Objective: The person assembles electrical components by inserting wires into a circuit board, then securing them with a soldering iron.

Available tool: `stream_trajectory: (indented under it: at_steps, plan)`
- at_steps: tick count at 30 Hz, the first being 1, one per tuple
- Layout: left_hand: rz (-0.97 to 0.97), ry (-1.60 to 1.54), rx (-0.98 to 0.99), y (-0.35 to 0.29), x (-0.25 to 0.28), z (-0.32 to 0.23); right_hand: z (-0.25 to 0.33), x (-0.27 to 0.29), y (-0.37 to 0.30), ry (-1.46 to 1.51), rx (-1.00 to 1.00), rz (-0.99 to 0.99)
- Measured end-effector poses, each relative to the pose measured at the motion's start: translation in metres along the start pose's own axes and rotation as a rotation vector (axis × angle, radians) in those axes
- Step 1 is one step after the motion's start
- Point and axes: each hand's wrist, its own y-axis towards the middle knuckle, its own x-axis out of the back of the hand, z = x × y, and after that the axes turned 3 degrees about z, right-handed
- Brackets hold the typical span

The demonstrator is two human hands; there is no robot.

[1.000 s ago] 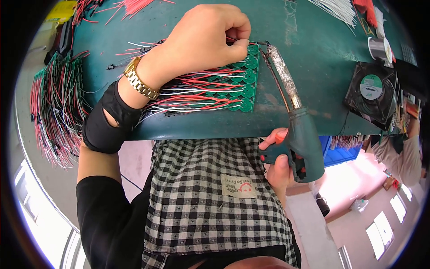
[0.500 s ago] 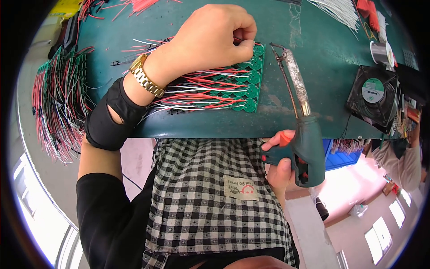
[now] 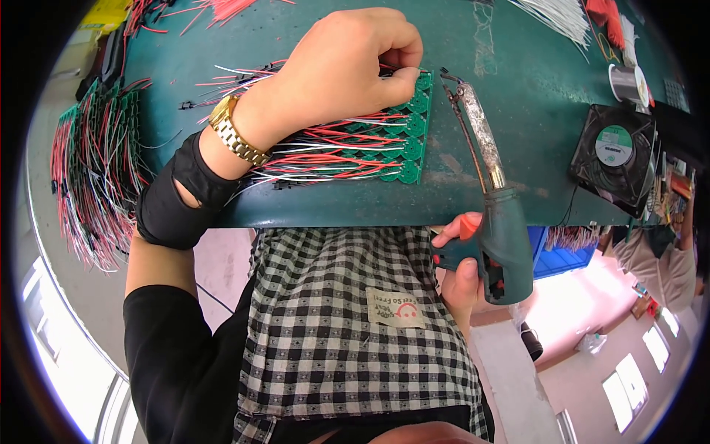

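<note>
My left hand (image 3: 355, 63), bent over from the left, is closed in a pinch at the far end of a green circuit board panel (image 3: 416, 126). A thin wire (image 3: 386, 68) shows dark between its fingers and palm; the fingertips' exact hold is partly hidden. Red and white wires (image 3: 325, 164) run leftward from the panel's round boards, some under my wrist. My right hand (image 3: 462, 285) grips a dark green soldering gun (image 3: 506, 237) by its handle at the table's near edge. Its metal barrel and thin feed tube point away, the tip (image 3: 450, 76) just right of the panel, apart from it.
Wired board panels (image 3: 96, 170) hang over the table's left edge. A black fan (image 3: 614, 159) and a solder spool (image 3: 629, 83) stand at the right. White wires (image 3: 555, 26) and red wires (image 3: 229, 7) lie at the back. A blue bin (image 3: 566, 259) sits below the right edge.
The soldering gun has shifted slightly left and its tip has come a little nearer the panel. My left hand keeps its pinch at nearly the same spot.
</note>
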Motion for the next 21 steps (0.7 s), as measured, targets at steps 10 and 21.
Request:
stream_trajectory:
  at_steps: [10, 21]
  plan:
    - [-0.203, 0.105, -0.632, 0.008, -0.008, 0.024, 0.004, 0.002, 0.003, 0.029, -0.034, 0.091]
    - [0.052, 0.015, -0.021, 0.003, -0.002, 0.005, -0.002, 0.004, 0.002, 0.029, 0.012, 0.073]
